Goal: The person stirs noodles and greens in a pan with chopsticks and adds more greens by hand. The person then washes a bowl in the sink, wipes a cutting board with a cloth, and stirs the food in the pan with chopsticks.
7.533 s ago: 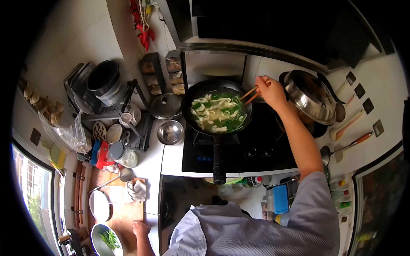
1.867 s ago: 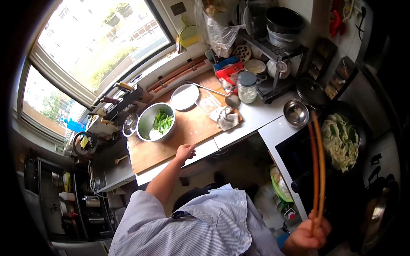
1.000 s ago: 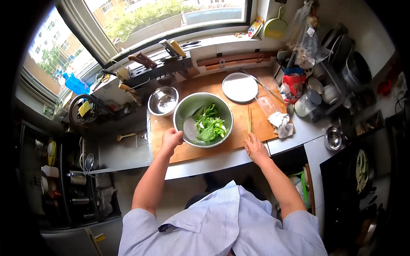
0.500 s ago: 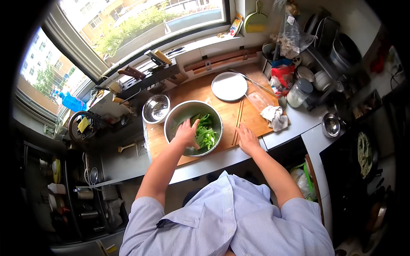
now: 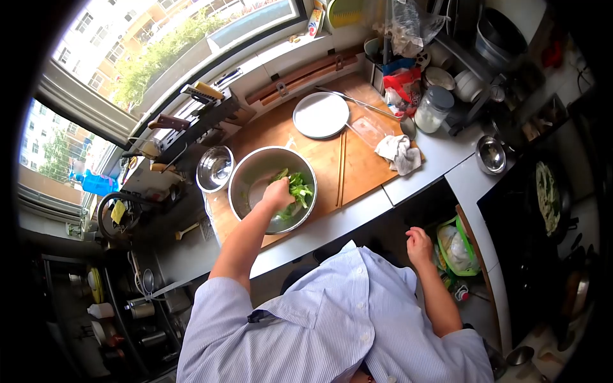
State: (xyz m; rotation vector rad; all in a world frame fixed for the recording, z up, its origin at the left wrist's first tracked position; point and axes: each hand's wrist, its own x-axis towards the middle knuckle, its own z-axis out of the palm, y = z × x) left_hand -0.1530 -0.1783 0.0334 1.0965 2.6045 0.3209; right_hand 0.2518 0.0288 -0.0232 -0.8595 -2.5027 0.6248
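Greens (image 5: 301, 190) are gripped by the left fingers (image 5: 283, 189) inside the bowl (image 5: 241, 182); the right fingers (image 5: 416, 235) hang half-open.

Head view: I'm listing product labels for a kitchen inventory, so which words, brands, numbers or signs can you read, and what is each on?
No text can be read anywhere in this view.
Red bag: printing too small and blurred.
Packet on the windowsill: markings too small.

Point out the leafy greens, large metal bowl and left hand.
Leafy greens (image 5: 300, 189), head view: pile's right side.
Large metal bowl (image 5: 244, 177), head view: inner left wall.
Left hand (image 5: 278, 194), head view: back of hand.
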